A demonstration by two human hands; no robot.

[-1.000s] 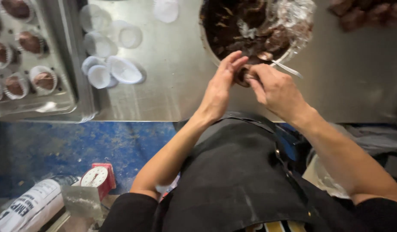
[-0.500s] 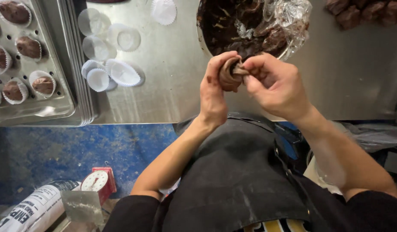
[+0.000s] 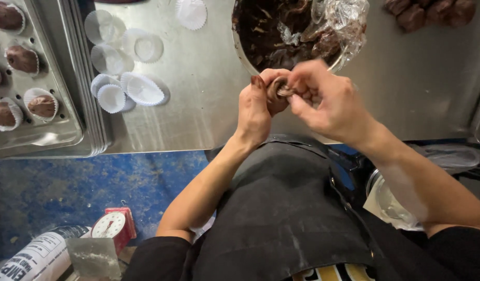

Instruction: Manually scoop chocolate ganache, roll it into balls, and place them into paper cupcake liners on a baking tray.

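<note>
A lump (image 3: 278, 89) of brown dough is held pinched between left hand (image 3: 255, 112) and right hand (image 3: 328, 99), just below the bowl (image 3: 261, 36); shaping appears in hand, and a paper cup (image 3: 141, 89) seems needed next

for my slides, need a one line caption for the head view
Left hand and right hand shape a chocolate dough lump above a steel table.
</note>
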